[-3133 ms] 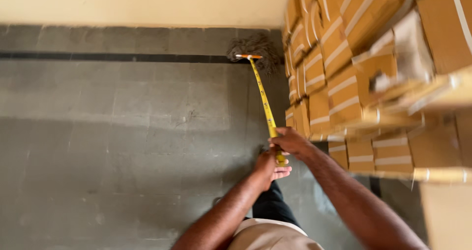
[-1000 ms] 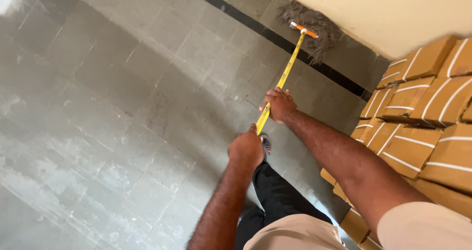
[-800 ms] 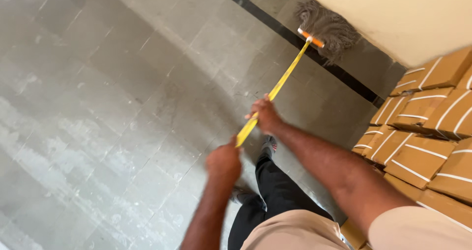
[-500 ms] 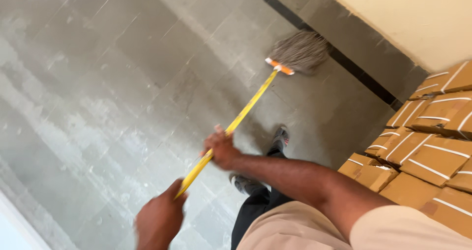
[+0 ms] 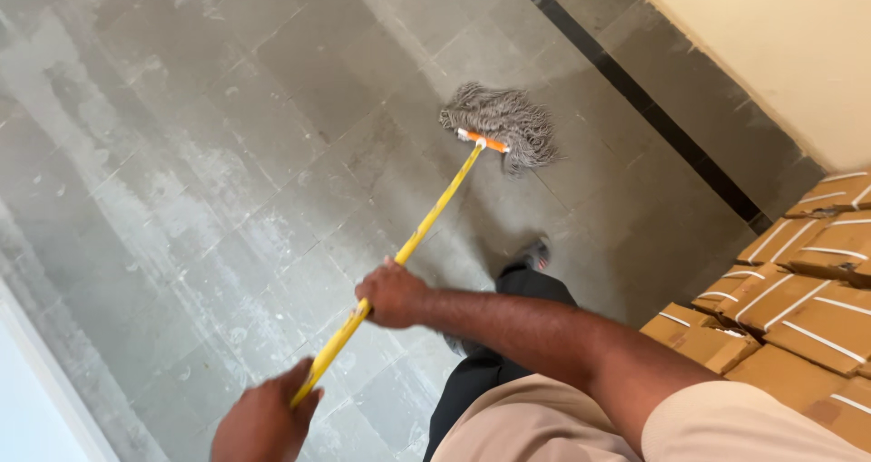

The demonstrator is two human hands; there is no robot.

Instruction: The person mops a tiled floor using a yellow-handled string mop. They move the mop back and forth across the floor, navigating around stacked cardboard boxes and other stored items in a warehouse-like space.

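Since half a second ago we have drawn the mop head (image 5: pixel 501 122) farther off the black floor stripe (image 5: pixel 635 90) and onto the wet grey tiles (image 5: pixel 227 153). Our right hand (image 5: pixel 392 293) has fingers clamped on the yellow handle (image 5: pixel 426 221) midway; our left hand (image 5: pixel 265 419) is wrapped round its near end. Stacked cardboard boxes (image 5: pixel 789 289) sit well right of our fingers, so this stroke sweeps open floor.
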